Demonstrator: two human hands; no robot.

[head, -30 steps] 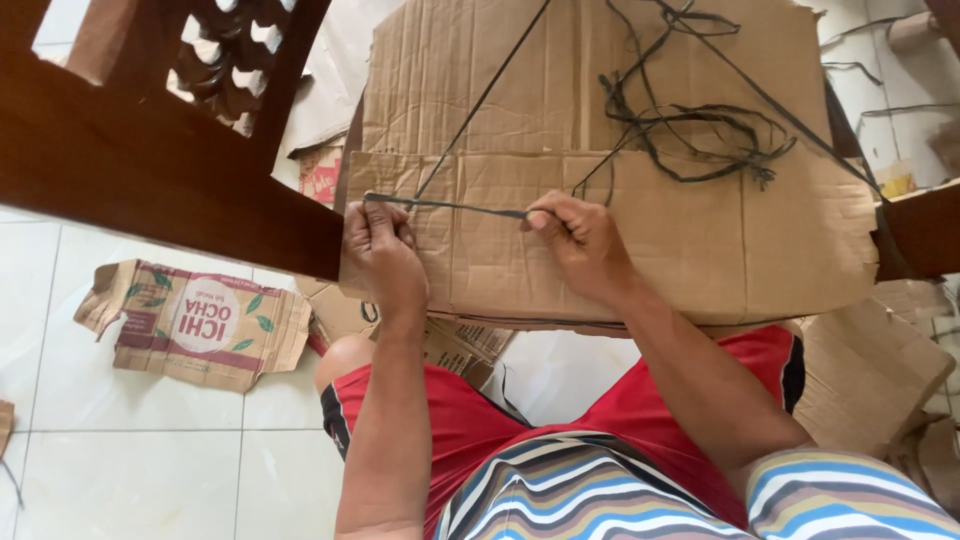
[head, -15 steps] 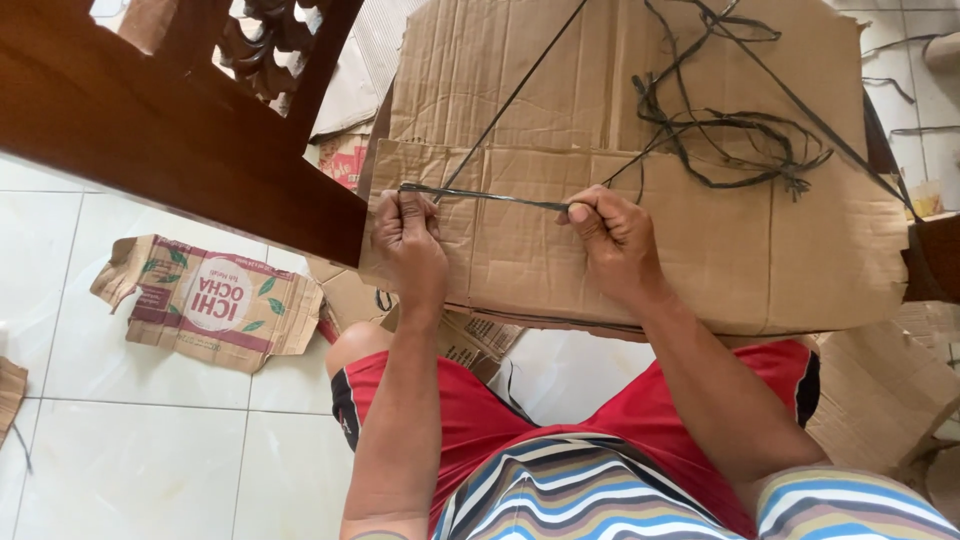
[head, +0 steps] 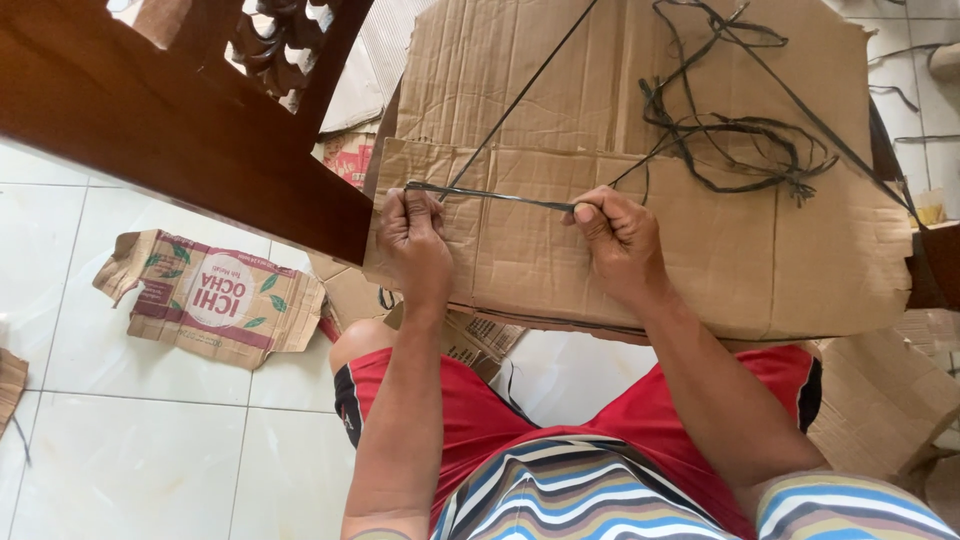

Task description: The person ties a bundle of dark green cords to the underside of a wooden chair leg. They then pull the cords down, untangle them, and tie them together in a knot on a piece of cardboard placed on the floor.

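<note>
Nearest the camera are the person's lap in red shorts point(head: 480, 420) and a striped shirt point(head: 600, 500), with both forearms reaching away over the knees to a stack of flattened cardboard point(head: 700, 260).

The left hand point(head: 415, 235) is clenched in a fist at the near left corner of the cardboard, gripping one end of a dark strap point(head: 490, 196). The right hand point(head: 620, 240) is closed too, thumb and fingers pinching the same strap a little to the right of the middle of the sheet. Between the two fists the strap runs taut and almost level from left to right, lying flat on the top sheet, so its long axis is crosswise to the forearms. Neither hand is nearer to it than the other: each holds an end of the stretched part.

From the left fist a second run of strap slants away to the far right, across the cardboard toward its far edge. From the right fist the strap leads off to a loose tangle of strap point(head: 740, 140) lying farther and to the right on the sheet.

On the left, a dark wooden chair frame point(head: 180, 130) crosses the view, touching the cardboard's left edge; a torn printed carton point(head: 215, 295) lies on the white tile floor point(head: 120, 440).
</note>
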